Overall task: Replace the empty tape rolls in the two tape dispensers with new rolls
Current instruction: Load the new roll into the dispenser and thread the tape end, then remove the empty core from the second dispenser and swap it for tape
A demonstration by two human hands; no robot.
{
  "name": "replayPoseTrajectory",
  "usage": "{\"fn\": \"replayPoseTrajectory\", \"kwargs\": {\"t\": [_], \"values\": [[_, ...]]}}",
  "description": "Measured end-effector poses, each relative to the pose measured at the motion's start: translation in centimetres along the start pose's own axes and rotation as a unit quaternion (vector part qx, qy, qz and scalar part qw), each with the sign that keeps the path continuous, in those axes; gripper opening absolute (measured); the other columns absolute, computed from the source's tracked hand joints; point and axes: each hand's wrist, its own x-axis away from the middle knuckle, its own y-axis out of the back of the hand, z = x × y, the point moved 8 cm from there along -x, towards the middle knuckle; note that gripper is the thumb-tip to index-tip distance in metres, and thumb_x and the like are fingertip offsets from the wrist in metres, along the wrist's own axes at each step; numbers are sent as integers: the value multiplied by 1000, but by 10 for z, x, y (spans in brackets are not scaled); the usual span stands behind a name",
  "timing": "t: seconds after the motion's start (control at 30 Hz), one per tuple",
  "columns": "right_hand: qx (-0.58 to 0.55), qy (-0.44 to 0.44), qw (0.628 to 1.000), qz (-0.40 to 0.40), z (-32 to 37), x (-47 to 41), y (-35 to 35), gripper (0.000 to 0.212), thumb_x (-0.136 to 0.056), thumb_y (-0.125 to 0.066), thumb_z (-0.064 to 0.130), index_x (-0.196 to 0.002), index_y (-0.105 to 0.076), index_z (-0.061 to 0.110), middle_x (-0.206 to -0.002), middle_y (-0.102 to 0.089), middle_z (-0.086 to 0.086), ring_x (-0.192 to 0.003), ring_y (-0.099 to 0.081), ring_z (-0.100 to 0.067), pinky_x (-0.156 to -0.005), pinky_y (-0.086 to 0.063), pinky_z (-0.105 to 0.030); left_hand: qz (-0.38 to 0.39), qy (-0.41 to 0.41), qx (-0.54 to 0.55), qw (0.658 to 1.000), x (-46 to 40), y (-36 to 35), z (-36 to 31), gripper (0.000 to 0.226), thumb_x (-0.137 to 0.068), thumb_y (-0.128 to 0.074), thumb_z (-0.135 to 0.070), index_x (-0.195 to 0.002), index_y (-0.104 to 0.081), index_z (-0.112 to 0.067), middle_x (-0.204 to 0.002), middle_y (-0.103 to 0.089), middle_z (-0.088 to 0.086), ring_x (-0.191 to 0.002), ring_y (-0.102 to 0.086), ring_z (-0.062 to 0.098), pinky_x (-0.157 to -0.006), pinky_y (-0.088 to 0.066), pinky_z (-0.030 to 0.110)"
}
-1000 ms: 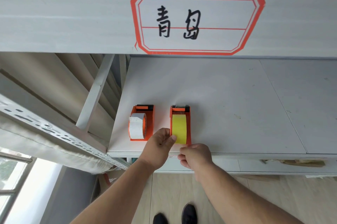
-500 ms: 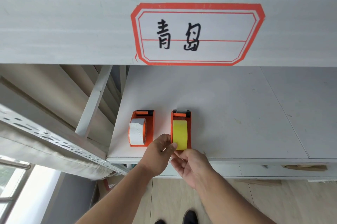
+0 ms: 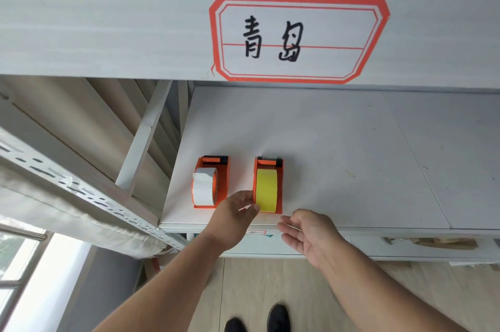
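Note:
Two orange tape dispensers stand side by side near the front edge of a white shelf [image 3: 324, 142]. The left dispenser [image 3: 223, 185] carries a white roll [image 3: 204, 189]. The right dispenser [image 3: 280, 185] carries a yellow roll [image 3: 266, 191]. My left hand [image 3: 235, 212] touches the near left corner of the right dispenser, thumb against the yellow roll. My right hand [image 3: 308, 234] hovers just off the shelf's front edge, palm up, fingers spread, holding nothing.
A red-bordered paper label [image 3: 297, 37] with handwritten characters is stuck on the beam above the shelf. A perforated metal rail [image 3: 81, 188] and a white upright [image 3: 143, 137] lie to the left. A lower shelf [image 3: 405, 248] holds scraps. My shoes [image 3: 257, 321] show on the wooden floor.
My right hand has drawn back from the yellow roll, moved right and opened palm up. My left hand stays at the right dispenser's near corner.

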Motion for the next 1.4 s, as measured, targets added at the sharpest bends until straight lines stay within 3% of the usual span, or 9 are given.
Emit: {"fn": "replayPoseTrajectory", "kwargs": {"t": [0.13, 0.43, 0.63, 0.77, 1.0, 1.07, 1.2, 1.33, 1.4], "values": [[19, 22, 1000, -9, 17, -1, 5, 16, -97, -49, 3, -103, -64, 5, -101, -79, -11, -89, -78, -21, -79, -62, -38, 2, 7, -3, 1000, 5, 3, -1, 35, -104, -63, -23, -139, -64, -26, -133, -70, -18, -124, -63, -4, -106, -49, 14], [40, 154, 987, 0, 66, 34, 4, 14, -100, -53, 3, -104, -65, 8, -92, -74, -12, -77, -71, -23, -72, -59, -35, -42, -4, -22, 999, 48, 27, -13, 40, -104, -62, -19, -144, -57, -24, -135, -65, -18, -124, -62, -1, -88, -44, -3], [104, 247, 960, 83, 79, 88, -24, 16, -97, -59, 0, -101, -71, 10, -87, -78, -12, -75, -73, -23, -71, -61, -34, -233, -14, 31, 972, 79, 84, -21, 18, -101, -66, -18, -116, -71, -25, -106, -79, -10, -100, -74, 6, -95, -59, 29], [127, 233, 958, 112, 66, 95, -42, 16, -96, -59, -1, -98, -71, 9, -86, -78, -12, -72, -73, -20, -70, -61, -34, -300, 41, 50, 952, 85, 108, -10, 21, -101, -66, -23, -122, -68, -22, -110, -77, -8, -104, -73, 16, -101, -59, 44], [221, 219, 940, 142, 35, 103, -84, 12, -92, -64, 6, -88, -72, 15, -87, -72, -5, -88, -68, -22, -84, -62, -43, -244, 130, 18, 961, 65, 111, -3, 57, -102, -58, -48, -147, -53, -14, -139, -63, 0, -124, -60, 23, -105, -45, 34], [247, 227, 932, 141, 30, 103, -98, 12, -93, -63, 10, -90, -71, 19, -88, -68, 1, -89, -64, -20, -78, -58, -37, -220, 145, 20, 965, 56, 112, -1, 57, -102, -51, -55, -138, -61, -12, -135, -68, 8, -122, -62, 29, -104, -46, 40], [319, 263, 902, 124, 33, 101, -134, 14, -101, -56, 16, -107, -68, 20, -95, -60, 1, -91, -56, -17, -69, -46, -27, -192, 170, 33, 966, 40, 116, 5, 43, -110, -38, -43, -102, -65, -10, -90, -64, 11, -78, -55, 20, -76, -42, 34], [361, 245, 896, 86, 28, 81, -159, 21, -100, -50, 8, -84, -62, 15, -81, -56, -4, -78, -54, -24, -62, -40, -30, -152, 191, 99, 965, 30, 113, 22, 23, -102, -50, -22, -96, -72, -17, -104, -76, 13, -95, -66, 24, -85, -49, 36], [360, 236, 899, 75, 24, 71, -167, 18, -98, -51, 10, -91, -68, 12, -87, -65, -7, -80, -60, -24, -62, -40, -29, -144, 198, 115, 963, 27, 114, 30, 23, -100, -51, -16, -90, -72, -16, -104, -76, 20, -91, -62, 26, -82, -47, 38]]}}
